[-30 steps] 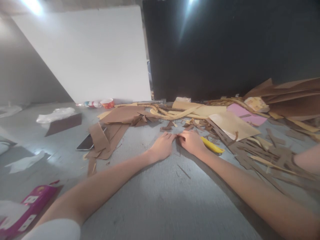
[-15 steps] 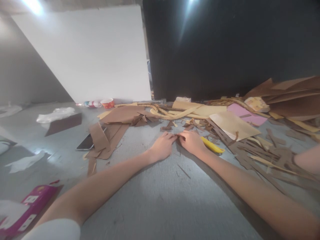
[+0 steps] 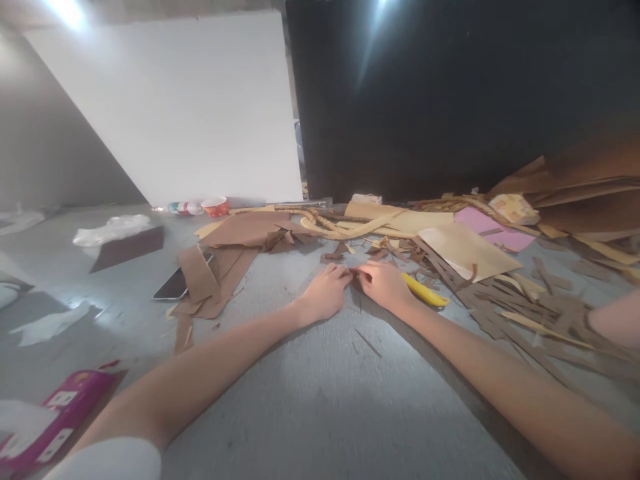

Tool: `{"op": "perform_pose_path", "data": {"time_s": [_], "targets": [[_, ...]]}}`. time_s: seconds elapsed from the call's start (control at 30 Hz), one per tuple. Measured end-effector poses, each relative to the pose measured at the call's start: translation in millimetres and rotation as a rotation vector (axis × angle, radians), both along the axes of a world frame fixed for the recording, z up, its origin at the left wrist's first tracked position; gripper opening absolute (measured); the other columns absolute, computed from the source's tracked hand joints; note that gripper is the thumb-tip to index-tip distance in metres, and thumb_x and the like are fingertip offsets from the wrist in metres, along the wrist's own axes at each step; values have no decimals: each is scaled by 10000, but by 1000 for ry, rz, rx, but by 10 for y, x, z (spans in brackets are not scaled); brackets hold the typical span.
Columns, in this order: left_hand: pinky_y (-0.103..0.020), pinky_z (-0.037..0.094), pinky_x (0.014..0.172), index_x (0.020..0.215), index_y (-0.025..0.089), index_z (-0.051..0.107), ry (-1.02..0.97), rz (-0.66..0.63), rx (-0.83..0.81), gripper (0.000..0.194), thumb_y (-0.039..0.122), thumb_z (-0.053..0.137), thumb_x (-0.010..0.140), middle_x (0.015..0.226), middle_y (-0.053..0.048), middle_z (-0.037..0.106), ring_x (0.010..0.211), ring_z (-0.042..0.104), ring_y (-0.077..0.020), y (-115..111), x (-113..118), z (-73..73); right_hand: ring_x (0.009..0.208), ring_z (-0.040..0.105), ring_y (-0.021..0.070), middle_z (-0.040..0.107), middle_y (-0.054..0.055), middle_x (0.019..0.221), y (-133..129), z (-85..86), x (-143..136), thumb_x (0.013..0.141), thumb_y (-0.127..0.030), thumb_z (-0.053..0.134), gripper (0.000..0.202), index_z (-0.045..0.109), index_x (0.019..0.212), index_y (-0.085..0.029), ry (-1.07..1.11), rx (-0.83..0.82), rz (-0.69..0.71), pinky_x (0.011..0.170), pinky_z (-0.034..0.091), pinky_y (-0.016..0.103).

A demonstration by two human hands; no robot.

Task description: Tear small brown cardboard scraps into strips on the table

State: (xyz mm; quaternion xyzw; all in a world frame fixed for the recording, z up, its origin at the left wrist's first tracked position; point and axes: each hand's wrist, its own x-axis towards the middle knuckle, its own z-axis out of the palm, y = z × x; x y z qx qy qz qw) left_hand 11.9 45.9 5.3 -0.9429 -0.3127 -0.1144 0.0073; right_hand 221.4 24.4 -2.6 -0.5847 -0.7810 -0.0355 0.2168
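Observation:
My left hand (image 3: 329, 291) and my right hand (image 3: 384, 285) meet on the grey table, fingertips nearly touching. Both are closed in a pinch on a small brown strip (image 3: 355, 272), mostly hidden by the fingers. Beside my right hand lies a yellow tool (image 3: 425, 291), its near end behind the hand. Brown scraps (image 3: 385, 251) are scattered just beyond my fingers. A thin brown sliver (image 3: 368, 343) rests on the table nearer to me.
Brown sheets (image 3: 245, 230) and a phone (image 3: 173, 285) lie to the left, a purple pack (image 3: 75, 407) at front left. Cut strips (image 3: 505, 313), a tan sheet (image 3: 470, 252) and a pink sheet (image 3: 493, 230) spread right. Another person's arm (image 3: 617, 319) enters there. Upright panels (image 3: 200, 113) stand behind.
My hands stay in the same place, still pinched together. At the far right, the upper edge of the large brown sheets has shifted and looks blurred.

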Motion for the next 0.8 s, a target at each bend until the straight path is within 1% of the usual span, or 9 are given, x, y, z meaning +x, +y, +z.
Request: {"op": "perform_pose_path", "data": {"time_s": [0.1,0.17,0.3,0.63,0.8], "targets": [[-458,524,1122,1373,148,699,-1,5,1,487,45,521,931,1325,-157,681,1189,578,-303,-2,3,5,944,727,232,819,64,1029,-4,-3,1,1047,-168,547,332,860,1115,-254,-11,-10,16,943,470,332],[-452,522,1124,1356,134,707,1,1,4,477,38,510,932,1319,-160,686,1194,581,-301,-6,2,14,957,726,232,823,63,1039,-4,-7,2,1049,-172,545,340,861,1142,-257,-13,-12,17,949,470,334],[-445,518,1123,1326,149,720,0,-6,16,467,30,499,932,1307,-149,689,1206,589,-294,-10,-2,26,960,725,232,831,63,1053,-5,-6,2,1051,-183,549,345,858,1185,-257,-22,-24,15,952,473,336],[-442,522,1113,1376,160,695,-17,-7,20,492,40,512,934,1306,-139,685,1194,583,-294,19,-5,-29,958,728,229,834,58,1083,-22,18,-14,1062,-180,546,343,858,1181,-258,-25,-48,3,934,469,328],[-446,512,1129,1387,147,689,-5,-6,17,502,40,503,933,1333,-146,679,1197,577,-293,16,-5,-22,973,733,228,836,66,1089,-24,31,-16,1072,-187,526,345,855,1159,-239,-46,-72,1,940,467,322]]}}
